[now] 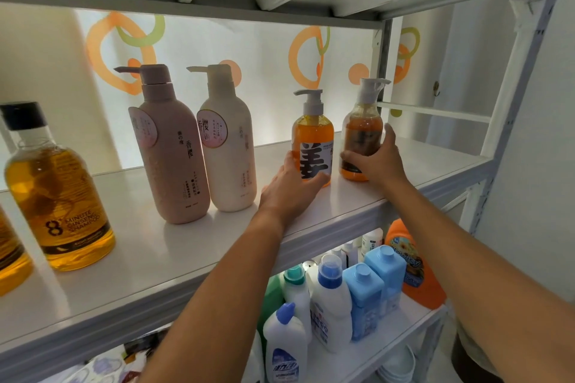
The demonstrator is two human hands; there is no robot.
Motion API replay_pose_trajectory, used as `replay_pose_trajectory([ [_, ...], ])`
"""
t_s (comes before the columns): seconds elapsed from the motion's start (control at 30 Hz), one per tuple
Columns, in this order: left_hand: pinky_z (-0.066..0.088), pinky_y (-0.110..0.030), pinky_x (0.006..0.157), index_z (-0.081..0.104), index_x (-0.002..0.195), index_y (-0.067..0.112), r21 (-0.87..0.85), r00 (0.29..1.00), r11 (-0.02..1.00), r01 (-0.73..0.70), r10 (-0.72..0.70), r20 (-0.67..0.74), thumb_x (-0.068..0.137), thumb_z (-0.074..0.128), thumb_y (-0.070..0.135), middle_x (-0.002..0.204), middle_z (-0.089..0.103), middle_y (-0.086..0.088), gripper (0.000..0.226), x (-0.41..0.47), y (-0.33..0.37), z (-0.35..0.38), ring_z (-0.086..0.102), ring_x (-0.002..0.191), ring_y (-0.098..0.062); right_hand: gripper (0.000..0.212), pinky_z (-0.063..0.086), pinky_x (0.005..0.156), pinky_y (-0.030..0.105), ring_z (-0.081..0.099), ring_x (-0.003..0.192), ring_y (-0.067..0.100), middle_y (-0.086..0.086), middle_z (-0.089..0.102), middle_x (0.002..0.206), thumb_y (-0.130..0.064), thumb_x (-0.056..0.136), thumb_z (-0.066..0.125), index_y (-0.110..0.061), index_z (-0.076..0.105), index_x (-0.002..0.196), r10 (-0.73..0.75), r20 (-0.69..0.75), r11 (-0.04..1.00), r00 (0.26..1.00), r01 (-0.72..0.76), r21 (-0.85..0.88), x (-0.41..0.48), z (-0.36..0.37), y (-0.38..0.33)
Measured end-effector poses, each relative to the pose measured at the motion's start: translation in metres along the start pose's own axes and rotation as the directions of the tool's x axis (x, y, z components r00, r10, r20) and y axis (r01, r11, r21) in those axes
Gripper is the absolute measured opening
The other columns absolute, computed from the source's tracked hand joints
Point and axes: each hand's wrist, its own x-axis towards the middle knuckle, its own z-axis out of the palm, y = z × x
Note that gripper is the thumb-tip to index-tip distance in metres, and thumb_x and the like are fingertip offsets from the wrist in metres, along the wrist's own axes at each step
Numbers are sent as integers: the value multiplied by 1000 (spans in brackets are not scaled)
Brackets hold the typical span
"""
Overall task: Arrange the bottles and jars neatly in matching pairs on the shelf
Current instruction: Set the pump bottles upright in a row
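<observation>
Two orange pump bottles stand at the right of the white shelf [140,246]. My left hand [291,188] grips the base of the left orange pump bottle [312,130], which shows a large black character on its label. My right hand [378,158] wraps around the right orange pump bottle [362,127], whose label faces away. A pink pump bottle [174,149] and a cream pump bottle [228,146] stand side by side mid-shelf. An amber ginseng shampoo bottle [59,193] with a black cap stands at the left, beside another amber bottle [11,261] cut off by the frame edge.
A lower shelf [367,357] holds white and blue detergent bottles [331,301], two blue square bottles [367,295] and an orange jug [413,264]. The shelf above [217,6] sits close overhead. A metal upright [510,102] bounds the right end.
</observation>
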Motion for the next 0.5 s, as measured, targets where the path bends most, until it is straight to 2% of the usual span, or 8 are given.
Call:
replay_pose_trajectory([
  [0.1, 45, -45, 101, 23, 145, 35, 5, 1000, 1000, 2, -2, 0, 88, 56, 57, 143, 49, 4, 70, 0, -1, 1, 52, 126, -25, 112, 40, 103, 47, 37, 133, 34, 13, 33, 148, -53, 66, 80, -22, 11, 150, -22, -6, 997, 1000, 21, -80, 0, 0, -1],
  [0.2, 47, -46, 101, 23, 144, 36, -3, 1000, 1000, -2, 2, 2, 87, 57, 57, 142, 50, 5, 70, 2, -2, 1, 53, 124, -25, 107, 40, 104, 43, 42, 132, 33, 9, 35, 151, -38, 73, 79, -22, 8, 151, -20, 44, 1000, 999, 20, 0, 2, -1, 3],
  [0.37, 48, -46, 101, 24, 144, 36, -4, 1000, 1000, 1, -1, 3, 87, 58, 55, 142, 50, 5, 69, 2, -3, 0, 53, 124, -25, 107, 39, 105, 45, 38, 134, 31, 9, 34, 149, -45, 67, 82, -22, 16, 147, -28, 53, 998, 998, 31, -53, 3, 1, 1],
  [0.5, 48, -46, 100, 24, 144, 36, -9, 1000, 1000, -5, 5, 6, 86, 59, 55, 141, 51, 5, 70, 2, -3, 1, 54, 123, -24, 103, 41, 104, 41, 45, 130, 30, 8, 38, 149, -31, 72, 82, -23, 14, 150, -33, 119, 998, 992, 27, 49, 3, -3, 5],
])
